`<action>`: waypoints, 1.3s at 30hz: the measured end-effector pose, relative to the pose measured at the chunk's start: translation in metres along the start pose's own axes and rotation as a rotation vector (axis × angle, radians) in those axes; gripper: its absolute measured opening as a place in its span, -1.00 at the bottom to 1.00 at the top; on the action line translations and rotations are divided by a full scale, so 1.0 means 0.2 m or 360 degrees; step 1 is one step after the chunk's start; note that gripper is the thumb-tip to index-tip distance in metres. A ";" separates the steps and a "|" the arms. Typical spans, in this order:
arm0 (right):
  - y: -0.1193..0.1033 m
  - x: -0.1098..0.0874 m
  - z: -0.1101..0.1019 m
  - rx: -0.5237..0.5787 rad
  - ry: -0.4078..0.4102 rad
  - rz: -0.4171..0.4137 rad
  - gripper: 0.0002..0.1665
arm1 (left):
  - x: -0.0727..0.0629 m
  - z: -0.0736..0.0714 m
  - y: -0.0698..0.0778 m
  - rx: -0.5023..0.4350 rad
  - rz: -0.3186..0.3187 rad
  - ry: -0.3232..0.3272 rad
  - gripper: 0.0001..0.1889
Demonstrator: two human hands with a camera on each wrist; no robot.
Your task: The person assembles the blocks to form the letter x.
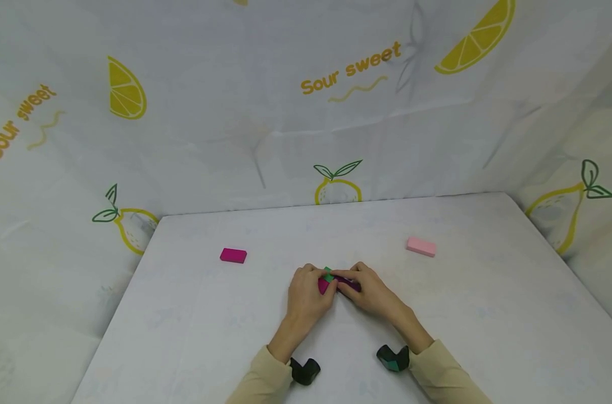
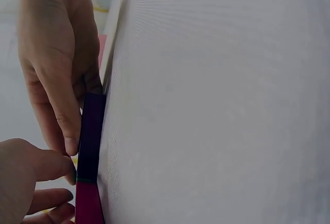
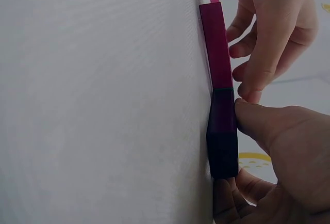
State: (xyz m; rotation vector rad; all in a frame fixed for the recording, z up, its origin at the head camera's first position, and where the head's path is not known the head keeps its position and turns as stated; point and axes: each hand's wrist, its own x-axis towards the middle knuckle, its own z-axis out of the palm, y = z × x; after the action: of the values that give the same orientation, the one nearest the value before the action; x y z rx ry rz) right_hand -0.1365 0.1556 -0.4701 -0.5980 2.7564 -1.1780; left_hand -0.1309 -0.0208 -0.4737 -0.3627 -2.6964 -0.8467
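Note:
Both hands meet near the middle of the table over a small group of flat coloured blocks. My left hand [image 1: 305,294] grips a magenta block [image 1: 323,285] between thumb and fingers. A dark purple block [image 1: 354,285] is held in my right hand [image 1: 373,292], with the thumb along its near side. Between the fingertips a green block [image 1: 328,276] shows, partly covered. In the right wrist view the magenta block [image 3: 218,46] and the purple block [image 3: 224,131] stand end to end on the table, touching or nearly so. The fingers hide much of where the pieces meet.
On the white table [image 1: 185,336] another magenta block [image 1: 233,256] lies at the back left, and a pink block [image 1: 421,247] at the back right. A printed white cloth [image 1: 210,140] hangs behind the far edge. Dark wrist devices [image 1: 306,371] sit by the sleeves.

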 end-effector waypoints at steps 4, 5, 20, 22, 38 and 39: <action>0.00 0.00 0.00 -0.0005 -0.0003 0.0003 -0.59 | 0.01 0.01 -0.01 -0.0027 -0.0013 -0.0006 -0.77; 0.00 0.00 0.00 -0.0007 -0.0002 0.0007 -0.59 | 0.02 0.01 -0.01 -0.0031 -0.0014 -0.0007 -0.77; 0.01 0.00 0.00 0.0003 0.0007 -0.0048 -0.57 | 0.05 0.02 -0.02 -0.0022 0.0034 -0.0013 -0.78; 0.01 -0.01 0.00 0.0004 -0.0003 -0.0053 -0.56 | 0.05 0.02 -0.02 -0.0014 0.0037 -0.0025 -0.78; 0.04 -0.03 -0.03 0.0001 0.0043 -0.0124 -0.31 | 0.05 0.00 -0.01 0.0038 0.0021 -0.0064 -0.74; 0.04 -0.03 -0.03 0.0008 0.0056 -0.0124 -0.34 | 0.05 0.00 -0.01 0.0042 0.0024 -0.0058 -0.75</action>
State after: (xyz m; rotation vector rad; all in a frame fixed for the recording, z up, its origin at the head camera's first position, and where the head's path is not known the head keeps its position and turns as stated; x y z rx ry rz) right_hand -0.1358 0.1677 -0.4719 -0.6972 2.7822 -1.2223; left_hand -0.1406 -0.0207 -0.4715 -0.3954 -2.7317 -0.8073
